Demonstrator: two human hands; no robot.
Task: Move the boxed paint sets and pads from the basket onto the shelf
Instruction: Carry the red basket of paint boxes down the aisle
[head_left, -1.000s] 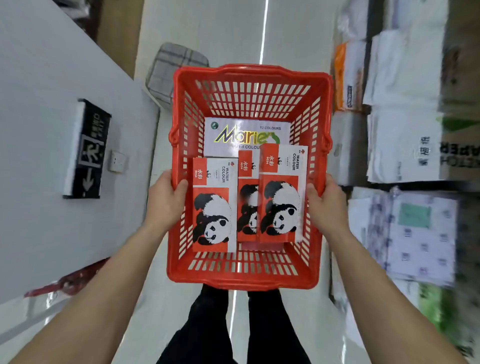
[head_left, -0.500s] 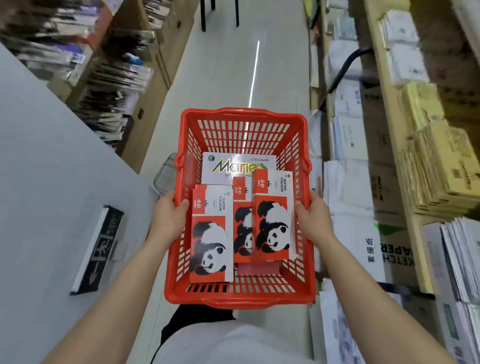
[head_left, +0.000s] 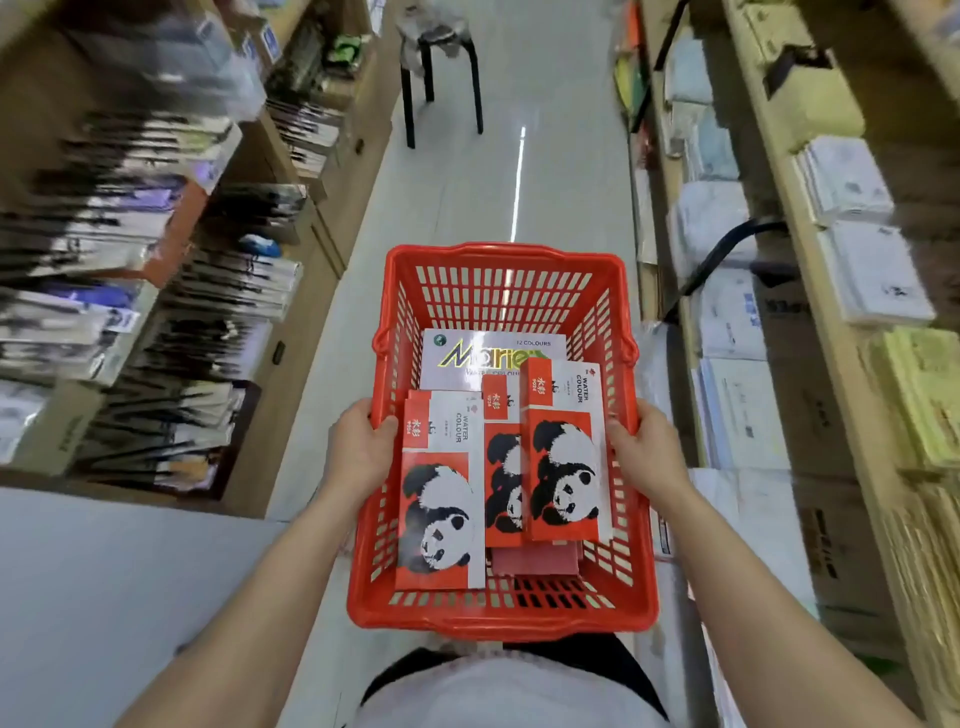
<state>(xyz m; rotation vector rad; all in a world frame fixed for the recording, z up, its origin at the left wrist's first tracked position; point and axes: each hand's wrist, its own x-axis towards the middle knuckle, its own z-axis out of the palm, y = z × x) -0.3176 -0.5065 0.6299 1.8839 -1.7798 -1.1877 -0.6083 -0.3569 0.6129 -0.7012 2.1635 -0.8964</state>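
Grips the red basket (head_left: 498, 621) with left hand (head_left: 358, 452) curled over its left rim, right hand (head_left: 652, 454) over its right rim. Carries three panda paint boxes (head_left: 441, 493) toward the near edge, overlapping a white paint set (head_left: 488, 356) at the far edge.

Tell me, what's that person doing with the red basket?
A person in a shop aisle holds a red basket, the left hand gripping its left rim and the right hand its right rim. Three panda paint boxes lie inside, partly on top of a bigger white paint box. Nothing is being put on the shelves yet.
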